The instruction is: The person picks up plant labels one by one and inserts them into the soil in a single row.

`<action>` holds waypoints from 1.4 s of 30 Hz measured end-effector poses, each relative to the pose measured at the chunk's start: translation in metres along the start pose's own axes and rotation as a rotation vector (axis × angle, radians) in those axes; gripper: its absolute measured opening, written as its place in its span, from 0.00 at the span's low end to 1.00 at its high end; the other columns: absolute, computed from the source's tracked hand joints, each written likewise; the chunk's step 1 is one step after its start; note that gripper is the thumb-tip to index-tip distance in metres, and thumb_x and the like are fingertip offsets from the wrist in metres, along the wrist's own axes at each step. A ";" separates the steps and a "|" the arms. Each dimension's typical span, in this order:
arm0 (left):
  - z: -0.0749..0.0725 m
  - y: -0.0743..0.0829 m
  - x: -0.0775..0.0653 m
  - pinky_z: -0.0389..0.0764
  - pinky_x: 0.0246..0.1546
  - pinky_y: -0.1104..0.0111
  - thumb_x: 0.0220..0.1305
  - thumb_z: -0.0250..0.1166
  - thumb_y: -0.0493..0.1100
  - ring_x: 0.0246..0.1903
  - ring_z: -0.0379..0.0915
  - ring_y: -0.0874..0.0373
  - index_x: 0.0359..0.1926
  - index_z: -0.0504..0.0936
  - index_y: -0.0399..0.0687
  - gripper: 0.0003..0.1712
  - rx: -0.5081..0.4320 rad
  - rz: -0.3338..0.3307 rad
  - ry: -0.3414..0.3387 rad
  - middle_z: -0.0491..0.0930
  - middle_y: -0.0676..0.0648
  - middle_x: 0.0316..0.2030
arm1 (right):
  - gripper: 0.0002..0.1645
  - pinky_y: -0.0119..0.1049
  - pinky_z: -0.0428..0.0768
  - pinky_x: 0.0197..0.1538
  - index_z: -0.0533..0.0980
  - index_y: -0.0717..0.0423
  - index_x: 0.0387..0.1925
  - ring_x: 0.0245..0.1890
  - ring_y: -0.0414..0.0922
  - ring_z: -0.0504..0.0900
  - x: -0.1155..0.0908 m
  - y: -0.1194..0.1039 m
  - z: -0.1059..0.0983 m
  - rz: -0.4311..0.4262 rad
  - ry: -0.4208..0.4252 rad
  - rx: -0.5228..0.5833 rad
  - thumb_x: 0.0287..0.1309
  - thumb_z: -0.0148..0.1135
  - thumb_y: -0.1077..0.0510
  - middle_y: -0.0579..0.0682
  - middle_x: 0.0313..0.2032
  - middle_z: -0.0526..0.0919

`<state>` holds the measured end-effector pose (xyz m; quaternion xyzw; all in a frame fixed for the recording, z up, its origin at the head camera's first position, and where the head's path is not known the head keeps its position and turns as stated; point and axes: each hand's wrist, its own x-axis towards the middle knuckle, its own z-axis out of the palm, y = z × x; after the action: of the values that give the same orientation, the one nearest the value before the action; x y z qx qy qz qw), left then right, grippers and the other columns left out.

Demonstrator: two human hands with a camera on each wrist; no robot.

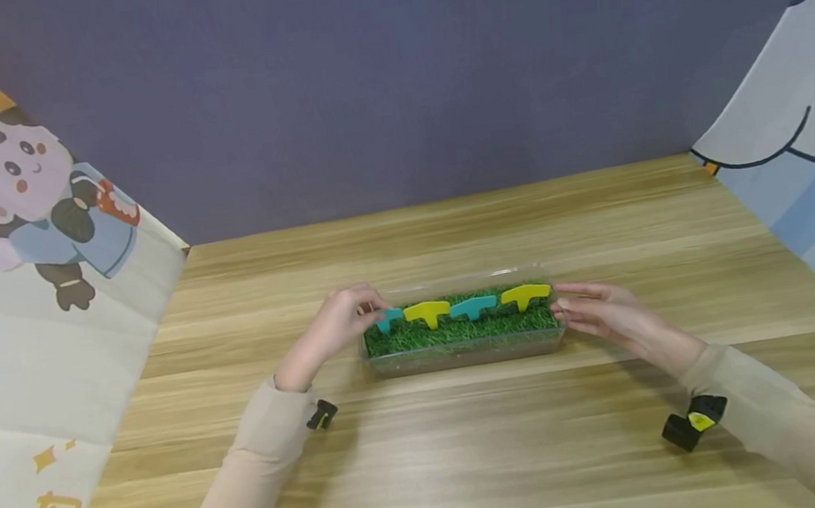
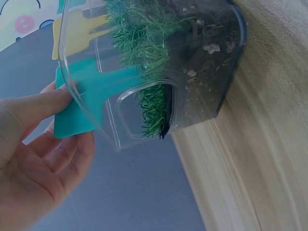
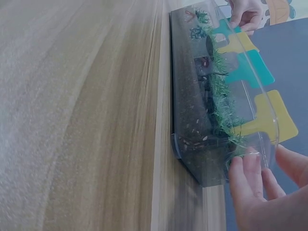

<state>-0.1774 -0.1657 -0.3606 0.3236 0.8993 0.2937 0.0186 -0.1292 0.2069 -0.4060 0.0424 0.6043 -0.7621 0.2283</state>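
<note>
A clear plastic box (image 1: 468, 356) holds dark soil topped with green grass (image 1: 454, 334). T-shaped plant labels stand in a row in it: a teal label (image 2: 96, 94) at the left end, then a yellow label (image 1: 427, 312), another teal label (image 1: 473, 307) and a yellow label (image 1: 524, 294) at the right. My left hand (image 1: 343, 320) pinches the head of the leftmost teal label between thumb and fingers; its stem goes down into the grass. At the box's right end, my right hand (image 1: 607, 315) touches the clear wall with extended fingers (image 3: 245, 178), its thumb near the rim.
The box stands on a wood-grain table (image 1: 475, 447) in front of a plain blue-grey wall (image 1: 395, 79). Printed cartoon panels flank the table, a child figure (image 1: 37, 179) on the left one. A black strap device (image 1: 698, 420) sits on the right wrist.
</note>
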 end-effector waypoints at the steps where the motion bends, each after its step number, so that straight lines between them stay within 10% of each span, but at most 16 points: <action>1: 0.000 0.000 0.000 0.76 0.30 0.75 0.48 0.63 0.30 0.28 0.73 0.59 0.33 0.81 0.38 0.08 -0.002 0.001 -0.001 0.78 0.47 0.29 | 0.33 0.31 0.73 0.49 0.58 0.61 0.60 0.41 0.39 0.79 0.000 0.000 0.000 0.002 0.001 -0.001 0.53 0.58 0.62 0.45 0.37 0.81; 11: 0.002 0.000 -0.002 0.76 0.33 0.72 0.49 0.63 0.31 0.29 0.72 0.59 0.35 0.81 0.39 0.09 -0.036 -0.047 -0.006 0.78 0.47 0.31 | 0.24 0.31 0.74 0.48 0.67 0.54 0.53 0.40 0.39 0.79 -0.001 -0.003 0.001 0.002 -0.007 0.017 0.53 0.58 0.63 0.46 0.37 0.81; 18: 0.001 -0.001 -0.005 0.76 0.37 0.68 0.51 0.63 0.34 0.33 0.73 0.56 0.39 0.79 0.37 0.12 -0.059 -0.078 0.006 0.78 0.46 0.35 | 0.38 0.31 0.74 0.48 0.51 0.69 0.61 0.41 0.38 0.79 -0.001 -0.004 0.002 -0.035 -0.002 -0.090 0.54 0.58 0.62 0.45 0.38 0.81; 32: -0.006 -0.001 -0.025 0.73 0.47 0.59 0.53 0.61 0.34 0.42 0.72 0.49 0.43 0.77 0.34 0.14 -0.056 -0.074 0.132 0.77 0.42 0.40 | 0.29 0.45 0.73 0.50 0.62 0.67 0.57 0.39 0.46 0.80 -0.008 -0.012 0.003 -0.165 0.072 -0.682 0.58 0.53 0.54 0.65 0.46 0.75; 42: -0.006 -0.011 -0.045 0.73 0.46 0.55 0.51 0.61 0.29 0.43 0.70 0.45 0.51 0.70 0.32 0.23 0.044 -0.095 0.264 0.72 0.35 0.45 | 0.15 0.46 0.78 0.38 0.72 0.72 0.45 0.35 0.57 0.79 -0.011 -0.011 -0.001 -0.510 0.231 -1.105 0.54 0.54 0.69 0.66 0.38 0.79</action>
<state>-0.1496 -0.2026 -0.3687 0.2394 0.9144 0.3128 -0.0930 -0.1244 0.2133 -0.3927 -0.1455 0.9216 -0.3577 -0.0398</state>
